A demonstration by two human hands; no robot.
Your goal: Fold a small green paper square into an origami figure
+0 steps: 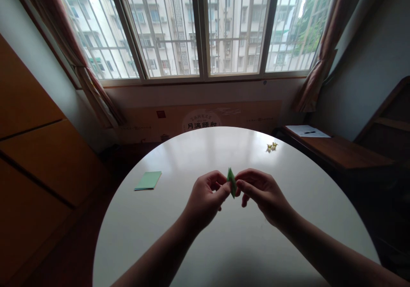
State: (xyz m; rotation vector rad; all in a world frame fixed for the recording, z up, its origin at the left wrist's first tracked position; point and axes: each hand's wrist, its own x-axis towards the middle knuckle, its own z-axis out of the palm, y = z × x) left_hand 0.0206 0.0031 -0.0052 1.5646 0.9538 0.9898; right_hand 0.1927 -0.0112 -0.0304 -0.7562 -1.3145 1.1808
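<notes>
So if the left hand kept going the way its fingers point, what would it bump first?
The left hand points sideways at the green folded paper, which it pinches. Just behind the paper it would probably meet the right hand, which holds the other side.

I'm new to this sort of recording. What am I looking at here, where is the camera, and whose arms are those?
There is no machine here. The single picture comes from a camera worn on a person's head, looking forward and down, so the two bare arms coming in from the bottom are the wearer's own. The left hand and right hand meet above a round white table. Their fingers pinch a small green folded paper piece from both sides, holding it off the surface. On the table lie a flat pale green paper sheet to the left and some tiny yellow folded paper figures far right. Beyond is a barred window.
</notes>
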